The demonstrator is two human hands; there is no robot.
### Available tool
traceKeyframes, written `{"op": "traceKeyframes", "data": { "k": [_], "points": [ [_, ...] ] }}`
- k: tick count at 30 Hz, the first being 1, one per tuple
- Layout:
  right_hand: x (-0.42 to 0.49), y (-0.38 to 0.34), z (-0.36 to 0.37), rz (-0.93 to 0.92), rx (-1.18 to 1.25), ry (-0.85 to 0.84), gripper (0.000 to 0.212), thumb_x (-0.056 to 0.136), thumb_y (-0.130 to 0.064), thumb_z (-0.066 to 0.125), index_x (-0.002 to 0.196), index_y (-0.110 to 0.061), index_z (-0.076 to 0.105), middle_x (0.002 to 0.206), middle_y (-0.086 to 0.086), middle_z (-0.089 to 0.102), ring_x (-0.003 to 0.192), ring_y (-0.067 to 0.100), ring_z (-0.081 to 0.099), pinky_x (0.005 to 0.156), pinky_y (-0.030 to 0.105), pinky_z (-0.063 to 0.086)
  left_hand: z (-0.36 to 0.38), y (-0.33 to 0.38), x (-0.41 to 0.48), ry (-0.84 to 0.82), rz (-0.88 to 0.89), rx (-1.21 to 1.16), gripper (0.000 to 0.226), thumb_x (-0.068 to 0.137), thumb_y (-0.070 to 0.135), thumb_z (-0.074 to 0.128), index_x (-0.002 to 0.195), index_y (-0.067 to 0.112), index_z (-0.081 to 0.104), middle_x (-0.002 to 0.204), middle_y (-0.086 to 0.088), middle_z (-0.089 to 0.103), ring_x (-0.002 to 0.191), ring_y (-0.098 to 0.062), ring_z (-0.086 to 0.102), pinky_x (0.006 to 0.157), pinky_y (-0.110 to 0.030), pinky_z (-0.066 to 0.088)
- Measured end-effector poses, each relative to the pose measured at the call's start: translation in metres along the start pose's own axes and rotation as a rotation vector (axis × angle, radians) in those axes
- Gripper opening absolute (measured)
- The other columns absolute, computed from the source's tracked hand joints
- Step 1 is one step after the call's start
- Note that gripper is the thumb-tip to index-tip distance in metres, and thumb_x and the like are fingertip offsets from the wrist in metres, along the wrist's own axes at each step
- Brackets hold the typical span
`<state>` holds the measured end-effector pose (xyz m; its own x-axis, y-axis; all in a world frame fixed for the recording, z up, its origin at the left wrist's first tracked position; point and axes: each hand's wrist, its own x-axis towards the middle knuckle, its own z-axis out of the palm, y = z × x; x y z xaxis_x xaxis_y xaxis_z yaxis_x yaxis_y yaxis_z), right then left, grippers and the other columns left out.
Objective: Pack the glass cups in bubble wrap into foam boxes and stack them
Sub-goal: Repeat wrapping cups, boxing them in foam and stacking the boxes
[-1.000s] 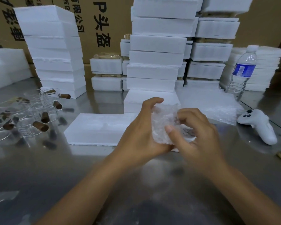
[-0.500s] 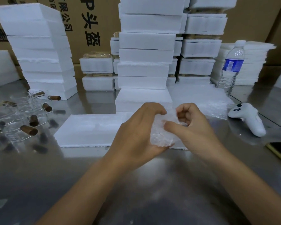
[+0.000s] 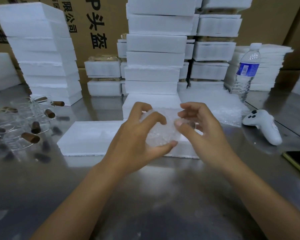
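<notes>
A steel counter (image 3: 145,196) is carrying everything. Tall foam stacks (image 3: 156,58) are standing at the back, their boxes sitting closed. A flat foam box (image 3: 90,135) is lying in front of them, its inside not showing. A sheet of wrap (image 3: 215,104) is lying to the right, near a bottle (image 3: 246,71) and a controller (image 3: 261,125). Bare cups (image 3: 24,122) are lying at the left.

Both forearms are reaching forward over the counter. The left grip (image 3: 137,135) is curling round a wrapped cup (image 3: 161,134), thumb underneath, holding it above the flat box. The right grip (image 3: 203,134) is hovering just beside, thumb touching the wrap and fingers curling loosely above; whether it is pinching cannot be told. The bundle is looking rounded, its axis not readable.
</notes>
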<state>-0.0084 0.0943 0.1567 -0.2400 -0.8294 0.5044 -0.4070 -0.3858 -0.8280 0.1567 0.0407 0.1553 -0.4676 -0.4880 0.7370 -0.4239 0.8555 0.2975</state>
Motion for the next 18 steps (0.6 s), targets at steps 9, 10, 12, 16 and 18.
{"op": "traceKeyframes", "data": {
  "k": [9,10,12,16,18],
  "points": [
    [0.004,0.001,-0.002,0.136,0.001,-0.010,0.015,0.092,-0.037,0.051,0.101,-0.030,0.059,0.077,-0.011,0.070,0.075,0.000,0.065,0.066,0.007,0.043,0.000,-0.009,0.000,0.057,-0.254,-0.216,0.023,0.063,0.053,0.072,0.072,0.043,0.053,0.107,0.010,0.042,0.102,0.014,0.040,0.077,0.003,0.030],
    [0.004,-0.001,-0.002,0.149,0.023,-0.018,0.013,0.092,-0.035,0.051,0.098,-0.029,0.059,0.074,-0.012,0.070,0.073,0.001,0.065,0.067,0.009,0.043,0.000,-0.009,0.000,0.049,-0.248,-0.226,0.023,0.063,0.052,0.072,0.070,0.043,0.053,0.107,0.013,0.041,0.101,0.019,0.038,0.077,0.004,0.028],
    [0.004,-0.004,-0.004,0.182,0.078,-0.023,0.011,0.092,-0.033,0.052,0.094,-0.026,0.060,0.072,-0.009,0.071,0.071,0.004,0.066,0.070,0.017,0.043,0.000,-0.009,0.000,0.015,-0.223,-0.238,0.022,0.064,0.050,0.073,0.066,0.044,0.052,0.108,0.018,0.038,0.100,0.021,0.037,0.076,0.005,0.027],
    [0.005,-0.007,-0.006,0.240,0.183,-0.017,0.011,0.092,-0.025,0.054,0.094,-0.020,0.064,0.066,-0.004,0.070,0.066,0.008,0.065,0.074,0.023,0.045,-0.001,-0.010,-0.001,-0.075,-0.194,-0.243,0.020,0.066,0.049,0.072,0.067,0.043,0.053,0.113,0.021,0.037,0.104,0.019,0.036,0.079,0.004,0.026],
    [0.005,-0.008,-0.008,0.257,0.211,-0.018,0.011,0.092,-0.023,0.054,0.092,-0.019,0.064,0.066,-0.003,0.070,0.067,0.009,0.065,0.078,0.027,0.046,-0.001,-0.010,0.000,-0.075,-0.183,-0.259,0.022,0.067,0.050,0.072,0.077,0.044,0.053,0.114,0.022,0.038,0.107,0.019,0.036,0.081,0.004,0.026]
  ]
}}
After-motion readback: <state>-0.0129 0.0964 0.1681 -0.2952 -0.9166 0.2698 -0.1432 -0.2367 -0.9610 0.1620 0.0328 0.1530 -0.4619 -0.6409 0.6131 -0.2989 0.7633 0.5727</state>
